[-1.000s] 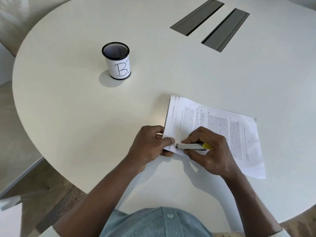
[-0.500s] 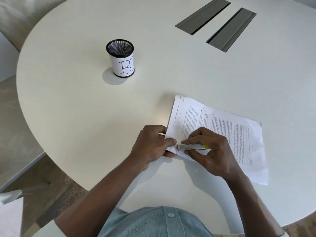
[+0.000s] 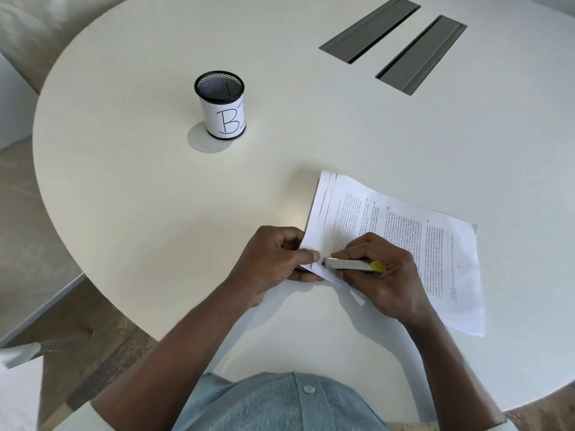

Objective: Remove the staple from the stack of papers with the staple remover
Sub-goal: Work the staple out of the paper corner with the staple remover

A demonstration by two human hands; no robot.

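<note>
Barely anything moved: right hand point(image 3: 385, 275) still clamps the slim silver, yellow-ended staple remover point(image 3: 351, 264), tip at the white printed paper stack's point(image 3: 404, 244) 7 o'clock corner, which left-hand fingers point(image 3: 306, 255) stay pinching. Staple's hidden; probably still prying.

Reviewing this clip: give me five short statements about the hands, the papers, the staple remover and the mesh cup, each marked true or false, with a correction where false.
1. The right hand holds the staple remover. True.
2. The left hand rests flat on the table, away from the stack of papers. False: it pinches the stack's near-left corner.
3. The staple remover's metal tip points toward the left hand's thumb. True.
4. The mesh cup lies tipped on its side. False: it stands upright, a label marked "B" facing the camera.
5. The mesh cup stands on the papers. False: it stands on the bare table, well apart from them, farther from the person and to their left.
</note>
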